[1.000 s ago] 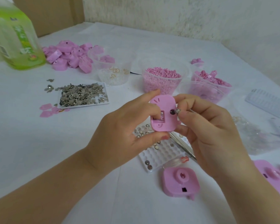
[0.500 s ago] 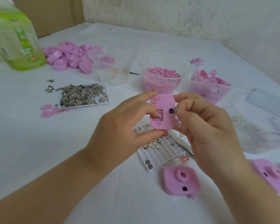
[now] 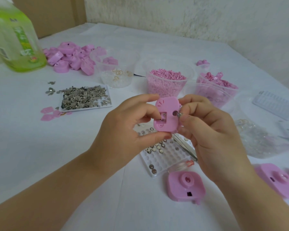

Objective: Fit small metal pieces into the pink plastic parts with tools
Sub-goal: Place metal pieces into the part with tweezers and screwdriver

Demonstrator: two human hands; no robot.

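Pinching a small round silver metal piece (image 3: 180, 114) in my right hand (image 3: 212, 130), beside the hole (image 3: 174, 112) in the flat pink plastic part (image 3: 167, 117). My left hand (image 3: 123, 130) grips that part above the white table (image 3: 40, 155). Risks: pinch slips, piece drops; tilted entry jams.

Open cloth on the table (image 3: 28, 147): a wide patch left of the left hand (image 3: 123, 130), bounded on the far side by the tray of metal pieces (image 3: 85, 98); a narrow strip between the forearms at the near edge.

Dimpled tray (image 3: 167, 162), tweezers (image 3: 186, 148) lying across it, is covered from above by both hands: the left grips a pink part (image 3: 167, 117), the right hand (image 3: 212, 134) pinches a small metal piece (image 3: 179, 115).

Pink square part (image 3: 185, 185) sits just beside the tray's near corner.

Far side blocked: row of clear cups (image 3: 167, 84), pile of pink parts (image 3: 72, 55), green bottle (image 3: 15, 39).

Right side: clear bag (image 3: 257, 139), crowded.
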